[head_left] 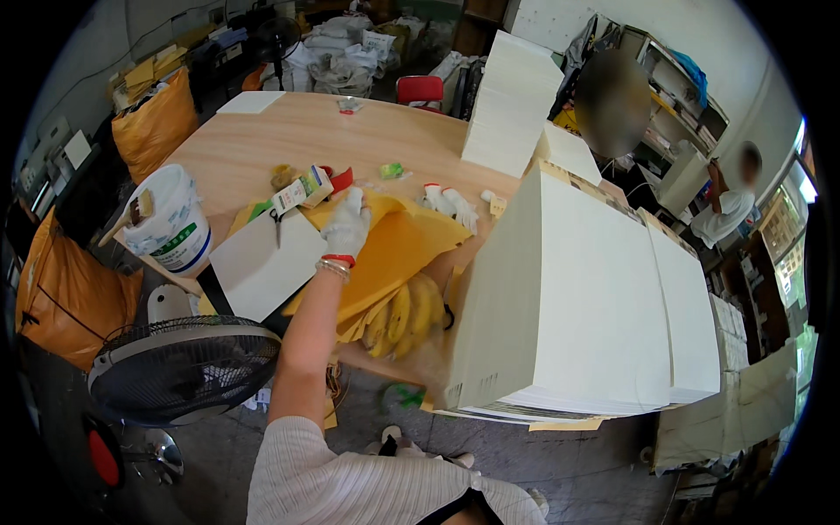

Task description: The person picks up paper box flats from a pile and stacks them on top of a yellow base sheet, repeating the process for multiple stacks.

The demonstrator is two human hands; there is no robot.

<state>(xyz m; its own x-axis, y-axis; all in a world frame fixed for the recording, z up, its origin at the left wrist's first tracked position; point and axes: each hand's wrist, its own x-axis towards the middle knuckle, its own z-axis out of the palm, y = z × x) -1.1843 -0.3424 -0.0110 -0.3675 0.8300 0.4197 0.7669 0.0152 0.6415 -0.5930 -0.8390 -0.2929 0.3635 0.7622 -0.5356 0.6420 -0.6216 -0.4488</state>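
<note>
My left hand (346, 226), in a white knit glove with a red cuff, is closed at the far edge of a yellow paper sheet (411, 232). The sheet slants across more yellow paper. A bunch of bananas (404, 317) lies at the near edge of the paper. Beside my left hand are a small white-and-green carton (302, 192), a red tape roll (340, 180) and scissors (278, 226) on a white sheet stack (267, 267). White gloves (451, 206) lie beyond the yellow paper. My right hand is out of view.
Tall white paper stacks (595, 297) fill the table's right side; another stack (512, 105) stands farther back. At left are a white bucket (175, 219) with a brush, a black fan (184, 367) and orange sacks (79, 289). A person (731, 197) stands at far right.
</note>
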